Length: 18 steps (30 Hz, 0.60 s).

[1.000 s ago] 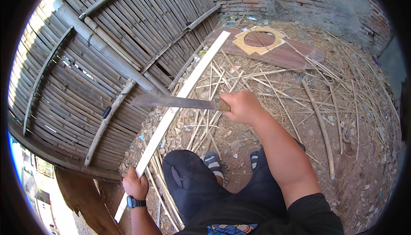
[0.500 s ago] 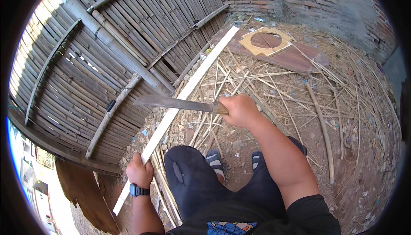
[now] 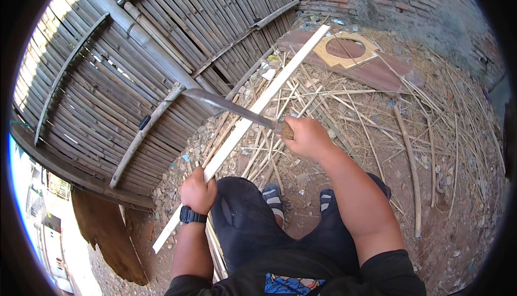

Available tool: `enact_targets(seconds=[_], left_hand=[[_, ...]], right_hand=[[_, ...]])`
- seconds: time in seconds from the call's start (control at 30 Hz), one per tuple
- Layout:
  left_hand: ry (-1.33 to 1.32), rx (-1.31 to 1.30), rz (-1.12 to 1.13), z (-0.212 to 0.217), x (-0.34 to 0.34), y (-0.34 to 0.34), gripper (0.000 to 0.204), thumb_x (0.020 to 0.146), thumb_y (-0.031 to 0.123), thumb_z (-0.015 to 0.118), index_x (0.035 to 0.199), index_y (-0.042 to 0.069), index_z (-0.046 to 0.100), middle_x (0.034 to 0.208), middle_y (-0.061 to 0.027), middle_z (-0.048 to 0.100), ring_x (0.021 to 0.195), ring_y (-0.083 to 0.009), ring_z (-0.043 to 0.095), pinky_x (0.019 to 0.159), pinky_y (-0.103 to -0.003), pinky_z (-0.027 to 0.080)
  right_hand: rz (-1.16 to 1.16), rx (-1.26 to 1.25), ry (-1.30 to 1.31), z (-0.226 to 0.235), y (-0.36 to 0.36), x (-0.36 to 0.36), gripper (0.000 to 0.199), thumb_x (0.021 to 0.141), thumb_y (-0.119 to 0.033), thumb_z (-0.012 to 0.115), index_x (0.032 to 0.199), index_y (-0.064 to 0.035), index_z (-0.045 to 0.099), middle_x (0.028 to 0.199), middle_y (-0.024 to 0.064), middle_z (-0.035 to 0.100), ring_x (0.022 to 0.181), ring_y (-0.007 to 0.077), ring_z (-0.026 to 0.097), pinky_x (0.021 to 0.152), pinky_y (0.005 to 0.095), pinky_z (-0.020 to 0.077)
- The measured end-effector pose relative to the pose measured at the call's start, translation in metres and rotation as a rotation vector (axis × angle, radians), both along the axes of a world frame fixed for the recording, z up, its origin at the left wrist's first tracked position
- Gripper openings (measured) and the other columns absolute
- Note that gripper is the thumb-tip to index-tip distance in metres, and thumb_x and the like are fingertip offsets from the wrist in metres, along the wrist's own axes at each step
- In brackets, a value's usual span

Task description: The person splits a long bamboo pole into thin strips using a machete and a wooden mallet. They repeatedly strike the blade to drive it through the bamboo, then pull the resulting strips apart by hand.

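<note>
My left hand (image 3: 197, 190) is closed round the lower part of a long, pale wooden strip (image 3: 269, 94), which slants up and away to the right. A machete (image 3: 229, 105) is in my right hand (image 3: 308, 137), the fingers wrapped round its short wooden handle. Its dark curved blade crosses over the strip near the middle, tip pointing up to the left. Whether the edge touches the wood I cannot tell. Below my left hand the strip's near end sticks out past the wrist, beside a black watch (image 3: 192, 216).
A bamboo wall (image 3: 145, 80) rises on the left, a brick wall (image 3: 398, 5) at the back. A yellowish frame with a round hole (image 3: 326, 53) lies on a reddish-brown board (image 3: 371, 75). Thin sticks, straw and rubble litter the ground; a thicker stick (image 3: 408, 169) lies at right.
My left hand and the strip have moved up and to the right. The machete blade has tilted, its tip now higher, while my right hand has shifted slightly right.
</note>
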State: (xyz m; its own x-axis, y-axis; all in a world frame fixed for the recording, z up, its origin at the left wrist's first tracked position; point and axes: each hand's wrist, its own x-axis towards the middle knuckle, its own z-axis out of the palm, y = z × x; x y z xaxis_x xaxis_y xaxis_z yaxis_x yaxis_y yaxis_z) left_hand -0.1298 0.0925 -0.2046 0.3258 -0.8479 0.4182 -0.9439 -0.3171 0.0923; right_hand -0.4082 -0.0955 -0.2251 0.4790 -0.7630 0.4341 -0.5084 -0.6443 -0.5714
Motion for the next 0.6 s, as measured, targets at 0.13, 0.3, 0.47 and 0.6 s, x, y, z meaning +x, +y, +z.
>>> enact_targets(seconds=[0.13, 0.3, 0.47, 0.6], left_hand=[[0.046, -0.016, -0.047, 0.009, -0.001, 0.005, 0.015, 0.079, 0.016, 0.063, 0.078, 0.003, 0.056, 0.071, -0.0236, 0.064, 0.068, -0.0441, 0.064, 0.063, -0.052, 0.051], [-0.059, -0.022, -0.023, 0.018, 0.013, 0.029, 0.013, 0.078, 0.014, 0.062, 0.075, 0.004, 0.055, 0.069, -0.0233, 0.063, 0.066, -0.0448, 0.062, 0.061, -0.053, 0.050], [-0.034, -0.035, -0.011, 0.013, 0.014, 0.037, 0.011, 0.078, 0.012, 0.061, 0.074, 0.004, 0.054, 0.068, -0.0225, 0.061, 0.064, -0.0456, 0.061, 0.060, -0.054, 0.049], [0.013, -0.040, -0.064, 0.013, 0.014, 0.040, 0.014, 0.079, 0.013, 0.061, 0.074, 0.003, 0.054, 0.068, -0.0237, 0.060, 0.064, -0.0459, 0.060, 0.060, -0.053, 0.048]], right_hand=[[0.190, -0.261, 0.168, 0.012, 0.010, 0.003, 0.020, 0.074, -0.019, 0.074, 0.086, -0.0097, 0.061, 0.072, 0.0135, 0.067, 0.074, 0.0350, 0.069, 0.067, 0.0455, 0.0531], [-0.230, 0.081, -0.078, 0.005, -0.036, -0.043, 0.022, 0.081, -0.023, 0.073, 0.093, -0.0070, 0.064, 0.076, 0.0164, 0.069, 0.074, 0.0379, 0.068, 0.068, 0.0462, 0.0530], [-0.067, 0.127, -0.087, 0.007, -0.009, -0.020, 0.022, 0.083, -0.024, 0.072, 0.094, -0.0075, 0.063, 0.075, 0.0161, 0.068, 0.073, 0.0376, 0.068, 0.068, 0.0480, 0.0530], [0.257, -0.270, 0.152, 0.007, 0.014, 0.002, 0.024, 0.074, -0.018, 0.074, 0.093, -0.0097, 0.062, 0.073, 0.0134, 0.067, 0.074, 0.0362, 0.069, 0.067, 0.0476, 0.0536]])
